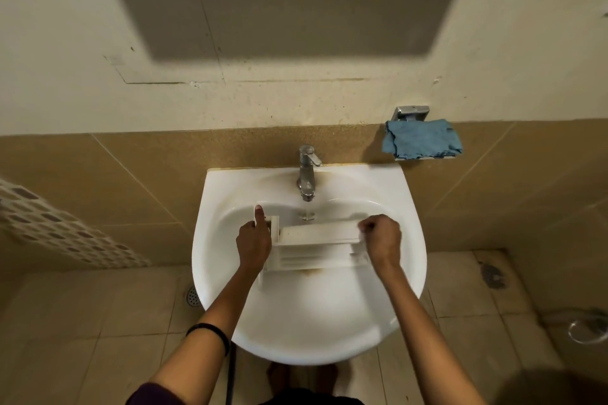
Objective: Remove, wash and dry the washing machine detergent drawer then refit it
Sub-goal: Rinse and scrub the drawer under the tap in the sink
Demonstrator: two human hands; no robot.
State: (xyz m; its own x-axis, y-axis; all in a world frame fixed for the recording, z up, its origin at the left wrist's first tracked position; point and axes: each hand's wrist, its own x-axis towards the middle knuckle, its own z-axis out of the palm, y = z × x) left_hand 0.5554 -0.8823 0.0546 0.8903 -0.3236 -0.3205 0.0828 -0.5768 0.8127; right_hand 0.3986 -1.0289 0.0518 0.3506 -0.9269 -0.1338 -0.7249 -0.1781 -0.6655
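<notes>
Your fingers (pixel 369 225) on the right hand (pixel 382 237) are curled tight round the right end of the detergent drawer (pixel 316 245), knuckles up. They are slightly blurred, so you cannot tell exactly where each tip sits. On the other side, your left hand (pixel 254 242) grips the drawer's left end. Its thumb (pixel 259 214) lies straight along the upright front panel, pointing toward the top of the frame, and the other fingers wrap out of sight behind.

The drawer lies lengthwise across the middle of the frame, held over the bowl of the sink (pixel 217 273) and just below the tap (pixel 307 171). Holding it at both ends looks deliberate. It leaves the compartments open to the spout and lets you tilt the drawer so rinse water runs out into the bowl. What looks like a thin stream falls from the spout just above the drawer's far edge, so this reads as the washing step, with drying and refitting to come.

Further out, a blue cloth (pixel 421 139) sits on a wall holder (pixel 411 112) at the right of the frame, above the sink rim and near your right hand, probably for drying. The spout overhangs the bowl and is the one thing the drawer could knock if you lift it. A floor drain (pixel 191 295) shows at the lower left, and a black wristband (pixel 210 332) circles your left forearm.
</notes>
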